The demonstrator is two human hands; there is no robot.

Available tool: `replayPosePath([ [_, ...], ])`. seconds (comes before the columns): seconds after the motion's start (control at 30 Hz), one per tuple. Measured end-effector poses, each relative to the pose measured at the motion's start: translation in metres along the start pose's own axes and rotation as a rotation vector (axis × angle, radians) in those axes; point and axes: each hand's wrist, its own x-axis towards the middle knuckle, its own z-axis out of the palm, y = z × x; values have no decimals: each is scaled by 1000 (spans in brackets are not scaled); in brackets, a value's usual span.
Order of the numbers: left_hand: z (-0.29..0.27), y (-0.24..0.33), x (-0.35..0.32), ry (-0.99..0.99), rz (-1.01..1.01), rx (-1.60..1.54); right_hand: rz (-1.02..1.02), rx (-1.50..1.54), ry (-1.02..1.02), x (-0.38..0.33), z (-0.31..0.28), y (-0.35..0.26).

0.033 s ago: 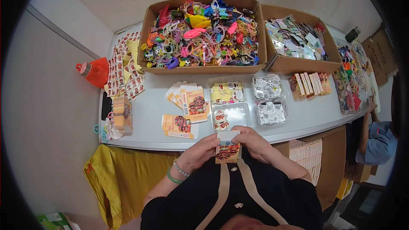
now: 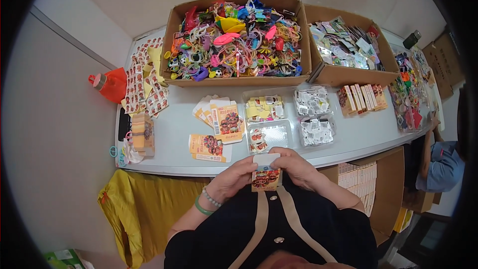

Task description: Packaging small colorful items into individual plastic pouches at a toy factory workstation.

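Observation:
Close to my chest, I hold a small printed carton (image 2: 265,178) in both hands, its white end flap standing up at the top. My left hand (image 2: 240,173) grips its left side, and my right hand (image 2: 293,168) closes on the right with the thumb at the flap. Beyond my hands on the table lies a clear plastic tray (image 2: 285,135) holding cut stickers and small white packets in its compartments. Flat printed cartons (image 2: 228,121) lie fanned left of the tray. To its right stands a row of filled-out small cartons (image 2: 362,98).
A big cardboard box of colourful trinkets (image 2: 234,83) stands at the back, beside a box of cards (image 2: 353,76). Sticker sheets (image 2: 142,82) and a stack of cartons (image 2: 143,134) lie at left. A carton-filled box (image 2: 388,189) is at lower right, near another person (image 2: 440,169).

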Motion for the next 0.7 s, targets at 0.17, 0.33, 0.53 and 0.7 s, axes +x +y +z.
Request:
replayPosePath([
  [0.17, 3, 5, -3, 70, -65, -18, 17, -39, -92, -4, 4, -6],
  [0.33, 3, 3, 1, 234, -84, 106, 35, -44, -136, -2, 2, -1],
  [0.53, -12, -8, 15, 329, 273, 460, -490, -508, 90, 10, -12, 15],
  [0.7, -13, 4, 12, 198, 294, 469, -875, -899, -17, 5, -20, 4],
])
